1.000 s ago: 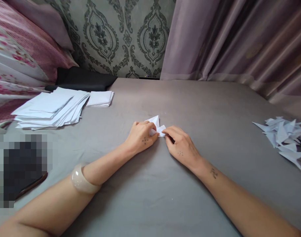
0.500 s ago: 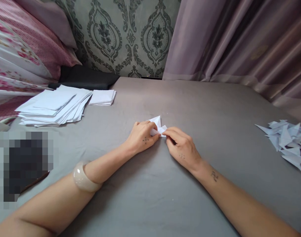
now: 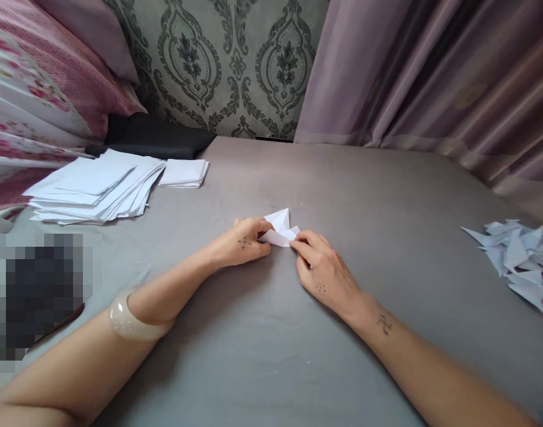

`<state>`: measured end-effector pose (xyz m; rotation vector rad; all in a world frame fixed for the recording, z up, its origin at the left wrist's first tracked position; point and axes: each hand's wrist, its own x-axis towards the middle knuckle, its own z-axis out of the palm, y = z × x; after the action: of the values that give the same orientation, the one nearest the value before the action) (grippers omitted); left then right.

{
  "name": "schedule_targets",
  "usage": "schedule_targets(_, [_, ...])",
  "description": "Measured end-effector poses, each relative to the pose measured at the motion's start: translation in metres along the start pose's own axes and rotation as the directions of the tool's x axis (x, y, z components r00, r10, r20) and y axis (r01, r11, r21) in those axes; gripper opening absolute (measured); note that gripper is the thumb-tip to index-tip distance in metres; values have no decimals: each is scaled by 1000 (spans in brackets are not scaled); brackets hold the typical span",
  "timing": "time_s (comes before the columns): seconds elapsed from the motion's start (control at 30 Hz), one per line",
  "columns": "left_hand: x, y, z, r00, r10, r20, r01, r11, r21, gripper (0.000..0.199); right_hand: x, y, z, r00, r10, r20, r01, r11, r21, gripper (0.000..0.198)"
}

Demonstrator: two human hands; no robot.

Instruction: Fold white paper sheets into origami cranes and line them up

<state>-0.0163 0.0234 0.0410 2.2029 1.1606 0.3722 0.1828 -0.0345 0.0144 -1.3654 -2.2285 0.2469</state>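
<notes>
Right now, the right hand (image 3: 328, 270) is pinching the right end of a small folded paper (image 3: 279, 220) that is lying on the gray sheet (image 3: 271, 356), while the left hand (image 3: 239, 243) is touching its left end, thumb and finger a bit apart, gripping or not, I can't say.

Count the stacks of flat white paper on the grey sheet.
2. A large, untidy stack lies far left; a small stack sits just right of it. Both are left of the left hand. Another hidden behind them can't be ruled out.
</notes>
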Motion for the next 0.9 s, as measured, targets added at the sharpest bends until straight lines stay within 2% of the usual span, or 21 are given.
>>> schedule_targets(0.2, [2,-4,9,976,168,-136,-136,966,220,21,2,0,1,1000,-12,10,12,1000,3,39])
schedule_targets(0.27, [1,-4,13,949,219,-225,-146,942,301,24,2,0,1,1000,-10,9,10,1000,6,38])
schedule_targets(0.37, [0,-3,18,883,279,-378,-110,905,411,39,1,1,2,1000,0,13,-1,1000,11,39])
schedule_targets(0.43, [-1,-2,21,858,298,-419,-94,892,441,41,1,1,2,1000,5,16,-5,1000,15,40])
schedule_targets(0.5, [-1,-2,23,878,314,-362,-131,884,448,27,0,2,2,1000,5,11,-5,1000,19,39])
schedule_targets(0.57, [1,-3,25,908,342,-240,-217,877,430,17,1,2,2,1000,7,5,-7,1000,20,38])
schedule_targets(0.63, [2,-5,27,914,377,-148,-299,874,383,24,2,2,1,1000,13,8,-14,1000,13,36])
schedule_targets(0.73, [4,-8,27,905,416,-93,-371,875,310,31,2,1,-1,1000,21,20,-21,1000,-15,36])
schedule_targets(0.9, [1,-8,23,898,439,-20,-412,858,307,34,0,2,-7,1000,16,-14,-19,976,-219,30])
